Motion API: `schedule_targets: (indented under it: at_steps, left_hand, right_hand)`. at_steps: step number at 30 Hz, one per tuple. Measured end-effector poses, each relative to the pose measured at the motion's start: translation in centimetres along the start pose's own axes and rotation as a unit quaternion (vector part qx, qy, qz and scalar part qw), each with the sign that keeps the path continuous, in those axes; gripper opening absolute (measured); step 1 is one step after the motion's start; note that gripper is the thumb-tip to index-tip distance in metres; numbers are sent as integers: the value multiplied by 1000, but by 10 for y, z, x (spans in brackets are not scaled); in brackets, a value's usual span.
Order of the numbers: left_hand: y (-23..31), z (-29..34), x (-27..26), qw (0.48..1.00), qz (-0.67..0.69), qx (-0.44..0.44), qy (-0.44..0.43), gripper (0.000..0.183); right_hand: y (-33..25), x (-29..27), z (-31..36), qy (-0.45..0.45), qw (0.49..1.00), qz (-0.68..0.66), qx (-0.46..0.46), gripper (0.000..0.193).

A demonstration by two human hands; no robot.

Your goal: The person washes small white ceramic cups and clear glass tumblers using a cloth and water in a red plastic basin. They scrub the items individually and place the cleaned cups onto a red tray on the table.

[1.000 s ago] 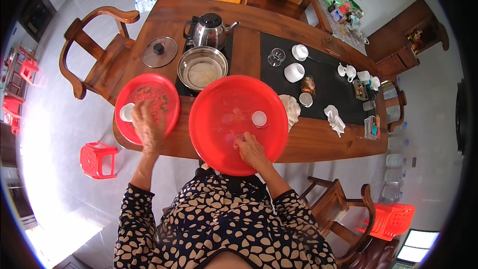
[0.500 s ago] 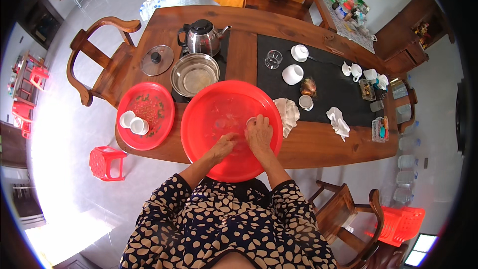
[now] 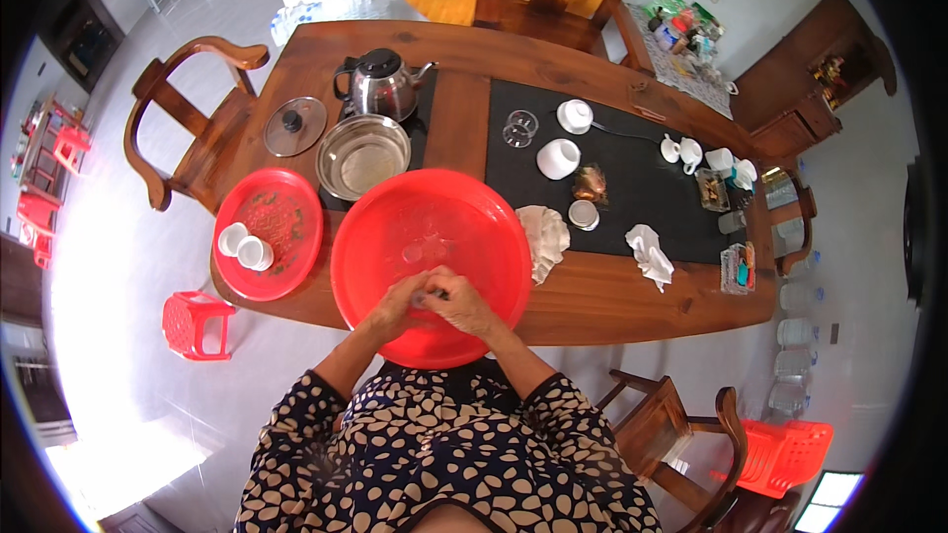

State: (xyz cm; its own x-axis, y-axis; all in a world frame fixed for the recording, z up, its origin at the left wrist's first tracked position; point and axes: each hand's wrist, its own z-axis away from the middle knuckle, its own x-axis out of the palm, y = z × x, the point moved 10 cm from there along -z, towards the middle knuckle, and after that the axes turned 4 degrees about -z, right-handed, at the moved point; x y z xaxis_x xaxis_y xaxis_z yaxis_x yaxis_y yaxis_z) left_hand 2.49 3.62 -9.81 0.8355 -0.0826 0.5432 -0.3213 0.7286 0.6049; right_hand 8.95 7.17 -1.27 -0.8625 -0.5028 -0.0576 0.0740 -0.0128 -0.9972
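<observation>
A round red basin [image 3: 346, 237] with water in it sits at the near edge of the table. Inside it, my left hand [image 3: 397, 302] and my right hand [image 3: 460, 306] meet, fingers closed around a small clear cup [image 3: 420, 300]. Most of that cup is covered by the fingers. Farther up in the basin lie see-through round shapes [image 3: 415, 253], which look like small glass cups under water. To the left, small white cups [image 3: 255, 254] stand on a red patterned tray [image 3: 281, 281].
Behind the basin are a steel pan [image 3: 363, 156], a glass lid [image 3: 295, 126] and a kettle [image 3: 383, 87]. A beige cloth [image 3: 542, 243] lies at the basin's right. White teaware [image 3: 559, 159], a clear glass pitcher [image 3: 519, 128] and a crumpled tissue [image 3: 649, 256] are on the black mat [image 3: 632, 178].
My right hand has moved from the basin's right side toward its near middle and joined my left hand around the small cup. The view has shifted slightly.
</observation>
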Motion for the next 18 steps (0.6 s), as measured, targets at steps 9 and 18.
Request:
schedule_targets:
  at_steps: [9, 18]
  left_hand:
    - [29, 26, -40, 982, -134, 53, 126, 39]
    - [30, 15, -16, 984, -104, 51, 137, 51]
  right_hand:
    - [29, -26, 7, 145, 988, -44, 16, 19]
    - [33, -36, 6, 23, 934, 347, 77, 25]
